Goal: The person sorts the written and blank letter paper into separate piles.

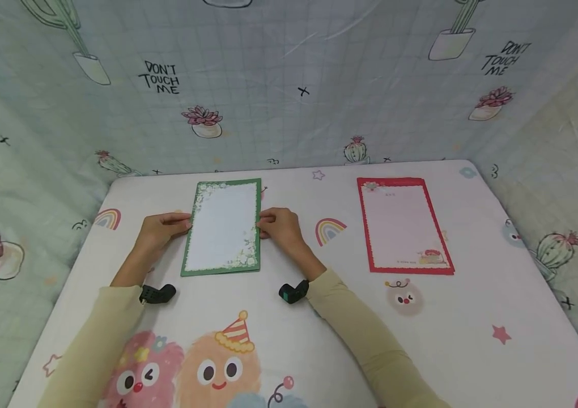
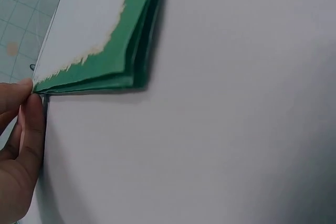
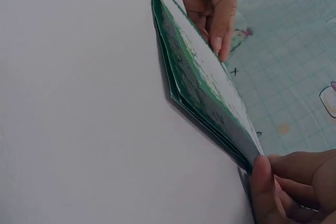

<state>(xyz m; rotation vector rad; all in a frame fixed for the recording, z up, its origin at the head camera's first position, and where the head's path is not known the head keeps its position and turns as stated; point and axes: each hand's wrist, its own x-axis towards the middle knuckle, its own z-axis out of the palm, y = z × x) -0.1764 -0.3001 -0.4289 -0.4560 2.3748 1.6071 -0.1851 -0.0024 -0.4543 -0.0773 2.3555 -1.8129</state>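
Observation:
A small stack of green-bordered paper sheets [image 1: 224,226], white in the middle with pale flowers at two corners, lies on the left half of the table. My left hand [image 1: 162,231] pinches its left edge between thumb and fingers. On the opposite long edge, my right hand [image 1: 284,228] pinches it the same way. In the left wrist view the sheets [image 2: 94,61] fan slightly apart at the near corner. From the right wrist view, the layered green edges [image 3: 202,108] show gaps between the sheets, and the left hand [image 3: 212,9] appears across from the right hand [image 3: 296,187].
A red-bordered stack of pink paper sheets [image 1: 398,226] lies to the right on the white table [image 1: 330,328], which is printed with cartoon faces, stars and rainbows. Cloth curtain [image 1: 268,68] with cactus drawings stands behind and at both sides. Each wrist wears a black device [image 1: 294,291].

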